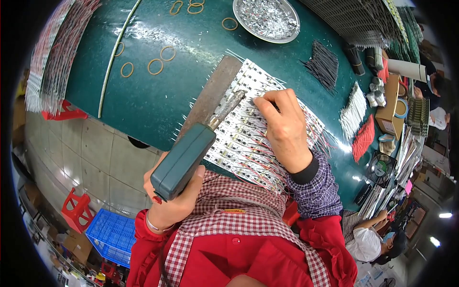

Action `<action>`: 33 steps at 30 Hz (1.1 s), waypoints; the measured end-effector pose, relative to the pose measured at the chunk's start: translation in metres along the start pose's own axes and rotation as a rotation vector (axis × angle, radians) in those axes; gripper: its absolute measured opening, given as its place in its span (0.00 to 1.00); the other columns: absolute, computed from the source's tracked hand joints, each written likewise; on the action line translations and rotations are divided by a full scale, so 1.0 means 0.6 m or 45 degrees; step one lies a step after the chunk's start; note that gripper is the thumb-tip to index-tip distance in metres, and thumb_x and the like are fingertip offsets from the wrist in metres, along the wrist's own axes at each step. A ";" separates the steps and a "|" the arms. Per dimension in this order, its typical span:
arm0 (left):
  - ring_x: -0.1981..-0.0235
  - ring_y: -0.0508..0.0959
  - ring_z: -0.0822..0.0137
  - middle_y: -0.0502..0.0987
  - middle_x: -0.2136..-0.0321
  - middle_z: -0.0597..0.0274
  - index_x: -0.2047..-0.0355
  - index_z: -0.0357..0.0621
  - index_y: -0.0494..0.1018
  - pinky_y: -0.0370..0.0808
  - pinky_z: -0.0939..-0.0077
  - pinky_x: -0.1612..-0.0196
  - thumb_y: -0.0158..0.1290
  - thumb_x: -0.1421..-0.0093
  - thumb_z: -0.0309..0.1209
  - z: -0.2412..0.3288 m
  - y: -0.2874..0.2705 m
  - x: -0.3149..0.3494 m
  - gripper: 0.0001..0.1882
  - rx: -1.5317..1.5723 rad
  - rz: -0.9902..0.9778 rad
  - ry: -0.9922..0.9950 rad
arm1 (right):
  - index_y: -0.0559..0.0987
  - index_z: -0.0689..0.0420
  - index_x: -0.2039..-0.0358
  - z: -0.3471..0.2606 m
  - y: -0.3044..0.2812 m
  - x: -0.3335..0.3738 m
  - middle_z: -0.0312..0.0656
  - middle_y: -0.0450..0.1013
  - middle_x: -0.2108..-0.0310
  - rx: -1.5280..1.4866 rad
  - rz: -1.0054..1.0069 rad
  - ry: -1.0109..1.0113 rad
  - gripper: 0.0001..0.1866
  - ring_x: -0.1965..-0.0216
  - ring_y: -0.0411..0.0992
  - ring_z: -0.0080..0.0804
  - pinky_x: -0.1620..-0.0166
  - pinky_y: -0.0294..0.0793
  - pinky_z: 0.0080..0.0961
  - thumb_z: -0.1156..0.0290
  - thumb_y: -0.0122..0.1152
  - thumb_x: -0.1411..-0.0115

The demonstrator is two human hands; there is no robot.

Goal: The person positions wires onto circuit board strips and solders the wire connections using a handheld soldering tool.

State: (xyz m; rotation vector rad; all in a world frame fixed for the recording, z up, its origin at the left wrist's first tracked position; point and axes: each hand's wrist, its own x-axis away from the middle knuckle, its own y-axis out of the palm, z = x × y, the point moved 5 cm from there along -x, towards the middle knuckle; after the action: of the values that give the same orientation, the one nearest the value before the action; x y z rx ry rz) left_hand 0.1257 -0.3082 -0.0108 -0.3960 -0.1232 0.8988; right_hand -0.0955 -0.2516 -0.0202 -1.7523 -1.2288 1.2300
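My left hand [174, 201] grips the dark green handle of a soldering iron [184, 160]; its metal tip [234, 101] rests over a panel of white LED strip boards [239, 138] lying on the green table. My right hand [284, 126] presses down on the boards, fingers pinched together at a thin wire near the iron's tip. Red and white wires run off the boards under my right wrist. A brown flat board [210, 93] lies under the panel's left edge.
Several rubber bands [155, 66] lie on the green table [143, 95]. A metal dish of solder scraps [267, 19] sits at the top. Bundles of black [325, 64], white [353, 111] and red wires [364, 137] lie to the right. Another person [373, 241] sits at lower right.
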 end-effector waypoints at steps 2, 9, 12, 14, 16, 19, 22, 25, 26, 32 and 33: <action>0.73 0.79 0.65 0.79 0.70 0.54 0.67 0.31 0.79 0.74 0.74 0.73 0.61 0.49 0.17 0.004 0.002 -0.008 0.08 0.049 0.007 -0.061 | 0.77 0.62 0.65 0.000 0.001 0.001 0.43 0.69 0.67 0.000 -0.002 0.003 0.13 0.65 0.69 0.39 0.65 0.71 0.33 0.83 0.59 0.54; 0.74 0.79 0.68 0.79 0.70 0.54 0.67 0.31 0.78 0.74 0.77 0.73 0.61 0.49 0.16 -0.003 0.012 -0.007 0.07 0.046 -0.029 -0.050 | 0.77 0.62 0.65 -0.001 0.000 -0.004 0.43 0.69 0.66 0.025 -0.005 -0.003 0.12 0.64 0.69 0.39 0.64 0.71 0.33 0.83 0.59 0.53; 0.74 0.78 0.69 0.78 0.70 0.55 0.68 0.31 0.78 0.73 0.77 0.73 0.61 0.49 0.17 -0.006 0.016 -0.008 0.07 0.096 -0.019 -0.121 | 0.77 0.61 0.65 0.000 0.000 -0.005 0.43 0.69 0.66 0.028 -0.011 -0.006 0.12 0.64 0.69 0.39 0.64 0.71 0.33 0.82 0.60 0.53; 0.75 0.78 0.71 0.78 0.70 0.55 0.68 0.31 0.78 0.73 0.77 0.73 0.61 0.48 0.17 -0.005 0.016 -0.009 0.07 0.078 -0.035 -0.107 | 0.77 0.61 0.65 0.002 0.001 -0.004 0.43 0.69 0.66 0.028 -0.012 -0.005 0.12 0.64 0.69 0.39 0.64 0.71 0.33 0.82 0.60 0.53; 0.75 0.78 0.69 0.78 0.71 0.55 0.68 0.32 0.78 0.73 0.77 0.74 0.61 0.49 0.17 -0.003 0.014 -0.010 0.07 0.065 -0.043 -0.122 | 0.77 0.61 0.65 0.003 0.001 -0.005 0.42 0.69 0.66 0.028 -0.014 -0.003 0.11 0.63 0.69 0.39 0.64 0.71 0.33 0.82 0.60 0.52; 0.76 0.78 0.66 0.78 0.71 0.56 0.68 0.33 0.79 0.73 0.76 0.74 0.62 0.49 0.18 -0.009 0.012 -0.001 0.07 0.047 -0.008 -0.093 | 0.77 0.61 0.65 0.002 0.000 -0.006 0.42 0.69 0.66 0.026 -0.015 -0.013 0.11 0.64 0.70 0.39 0.64 0.71 0.33 0.82 0.60 0.52; 0.76 0.79 0.63 0.79 0.72 0.56 0.67 0.34 0.79 0.74 0.74 0.73 0.63 0.50 0.19 -0.013 0.005 0.009 0.08 0.030 0.054 -0.024 | 0.77 0.61 0.65 0.002 0.000 -0.007 0.42 0.69 0.66 0.013 -0.006 -0.012 0.11 0.64 0.70 0.39 0.65 0.71 0.33 0.82 0.60 0.52; 0.76 0.80 0.62 0.80 0.71 0.55 0.66 0.34 0.79 0.75 0.73 0.72 0.63 0.50 0.20 -0.012 0.002 0.011 0.10 0.020 0.074 0.000 | 0.77 0.61 0.65 0.003 0.000 -0.005 0.42 0.69 0.66 0.026 -0.010 -0.016 0.12 0.64 0.70 0.39 0.65 0.71 0.33 0.82 0.60 0.52; 0.76 0.80 0.63 0.80 0.71 0.55 0.66 0.33 0.79 0.76 0.74 0.72 0.63 0.50 0.20 -0.012 0.002 0.010 0.10 0.021 0.074 -0.001 | 0.77 0.61 0.65 0.003 0.000 -0.005 0.42 0.69 0.66 0.026 -0.012 -0.015 0.12 0.64 0.70 0.39 0.65 0.71 0.33 0.82 0.60 0.53; 0.76 0.80 0.64 0.80 0.71 0.54 0.67 0.34 0.80 0.77 0.74 0.71 0.63 0.49 0.22 -0.015 0.004 0.012 0.08 0.169 0.117 -0.207 | 0.77 0.61 0.65 0.003 0.001 -0.004 0.42 0.69 0.66 0.036 -0.010 -0.018 0.12 0.64 0.69 0.39 0.64 0.71 0.33 0.82 0.60 0.53; 0.76 0.80 0.64 0.80 0.71 0.54 0.67 0.34 0.80 0.77 0.74 0.71 0.63 0.49 0.22 -0.015 0.003 0.014 0.08 0.169 0.118 -0.207 | 0.77 0.61 0.66 0.002 0.001 -0.005 0.42 0.69 0.67 0.038 -0.012 -0.015 0.12 0.64 0.69 0.39 0.64 0.71 0.33 0.82 0.60 0.53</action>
State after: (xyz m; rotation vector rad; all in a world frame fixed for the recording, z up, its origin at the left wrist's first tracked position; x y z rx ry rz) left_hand 0.1320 -0.3036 -0.0201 -0.2060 -0.1948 1.0243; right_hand -0.0971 -0.2545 -0.0202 -1.7182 -1.2182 1.2481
